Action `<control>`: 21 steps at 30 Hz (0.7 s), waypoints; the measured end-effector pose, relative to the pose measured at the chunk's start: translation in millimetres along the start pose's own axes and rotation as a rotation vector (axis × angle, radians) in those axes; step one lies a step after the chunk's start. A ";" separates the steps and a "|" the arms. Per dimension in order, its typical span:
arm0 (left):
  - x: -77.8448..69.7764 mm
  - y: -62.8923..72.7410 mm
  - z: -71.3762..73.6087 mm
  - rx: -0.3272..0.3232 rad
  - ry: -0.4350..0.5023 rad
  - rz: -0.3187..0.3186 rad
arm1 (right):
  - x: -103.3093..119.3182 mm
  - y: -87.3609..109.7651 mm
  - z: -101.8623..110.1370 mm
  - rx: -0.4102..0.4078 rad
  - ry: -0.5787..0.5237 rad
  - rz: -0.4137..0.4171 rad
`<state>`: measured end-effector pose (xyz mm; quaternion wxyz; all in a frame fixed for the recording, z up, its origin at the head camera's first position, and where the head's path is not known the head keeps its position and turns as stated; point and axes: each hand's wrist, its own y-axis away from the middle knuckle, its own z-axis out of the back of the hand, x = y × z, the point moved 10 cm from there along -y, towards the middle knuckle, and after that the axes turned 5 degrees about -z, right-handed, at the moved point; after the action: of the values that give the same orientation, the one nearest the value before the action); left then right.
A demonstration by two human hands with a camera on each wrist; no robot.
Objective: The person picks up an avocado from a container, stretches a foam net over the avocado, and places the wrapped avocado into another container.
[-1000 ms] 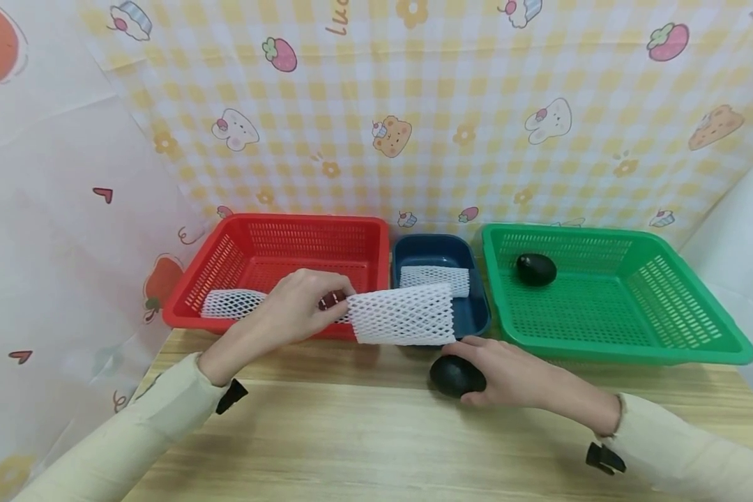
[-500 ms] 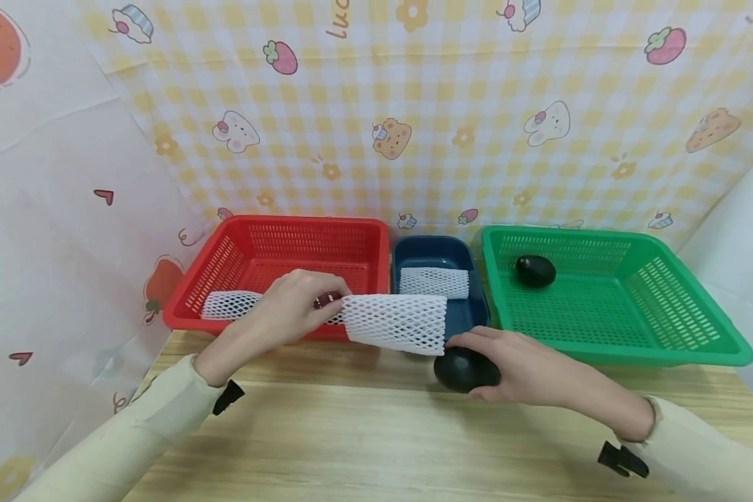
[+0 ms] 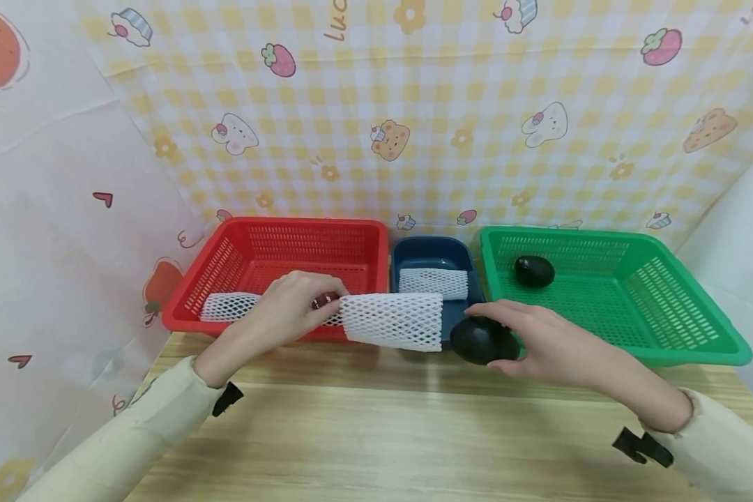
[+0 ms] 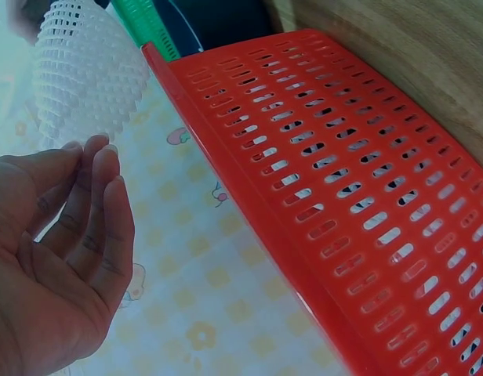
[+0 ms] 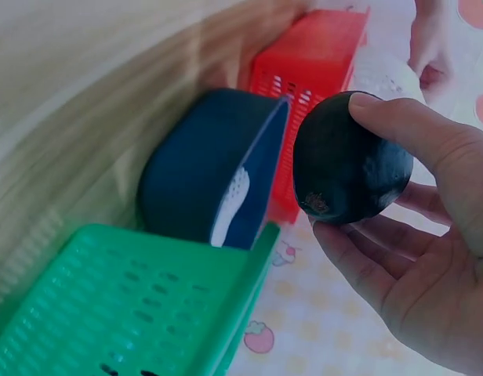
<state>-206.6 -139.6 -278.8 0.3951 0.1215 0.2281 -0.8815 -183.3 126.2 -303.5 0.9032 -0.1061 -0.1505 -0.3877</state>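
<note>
My left hand (image 3: 298,300) pinches one end of a white foam net sleeve (image 3: 392,321), held out sideways in front of the blue bin. In the left wrist view the fingertips and thumb meet at the end of the sleeve (image 4: 88,74). A dark, nearly black avocado (image 3: 483,340) is gripped by my right hand (image 3: 549,341), thumb on one side and fingers on the other. It is raised above the table, just right of the sleeve's free end, with a small gap between them. The right wrist view shows the stem end of the avocado (image 5: 347,160).
A red basket (image 3: 307,223) on the left holds white netting with dark showing through its mesh. Another flat net sleeve (image 3: 434,282) lies in the small blue bin (image 3: 436,242). The green basket (image 3: 621,352) on the right holds one avocado (image 3: 535,271). Wooden table (image 3: 376,439) extends in front.
My right hand has lifted the avocado up and to the right, away from the sleeve. My left hand has shifted slightly left with the sleeve, still pinching it.
</note>
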 end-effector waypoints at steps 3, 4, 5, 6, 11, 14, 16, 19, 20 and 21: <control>0.4 0.3 -0.3 0.001 -0.001 0.000 | -1.7 0.4 6.4 -0.020 -0.001 -0.003; 0.5 0.3 -0.5 0.001 -0.001 0.001 | -2.1 0.6 8.3 -0.026 -0.003 -0.004; 0.5 0.2 -0.8 0.002 0.000 0.000 | -2.5 0.8 9.8 -0.029 -0.005 -0.007; 0.5 0.1 -1.0 0.003 0.000 -0.001 | -2.9 1.0 11.0 -0.031 -0.007 -0.009; -0.2 -1.1 -3.2 0.001 0.000 -0.009 | -3.6 0.9 14.1 -0.032 -0.011 -0.017; -1.3 -2.5 -4.7 0.000 -0.002 -0.015 | -3.4 -1.0 14.4 -0.035 -0.021 -0.019; -2.2 -3.7 -6.2 0.000 0.003 -0.018 | -3.0 -3.1 14.1 -0.038 -0.025 -0.018; -4.2 -5.8 -8.6 0.002 0.018 -0.025 | -1.0 -6.7 13.2 -0.044 -0.021 -0.008; -4.8 -6.6 -9.5 0.002 0.024 -0.026 | 0.3 -7.9 12.7 -0.046 -0.018 0.001; -5.6 -7.5 -10.4 0.002 0.030 -0.029 | 1.5 -8.9 12.2 -0.048 -0.015 0.009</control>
<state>-208.2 -126.5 -283.4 0.3786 0.1321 0.2348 -0.8855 -191.2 122.9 -291.0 0.9011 -0.1311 -0.1473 -0.3862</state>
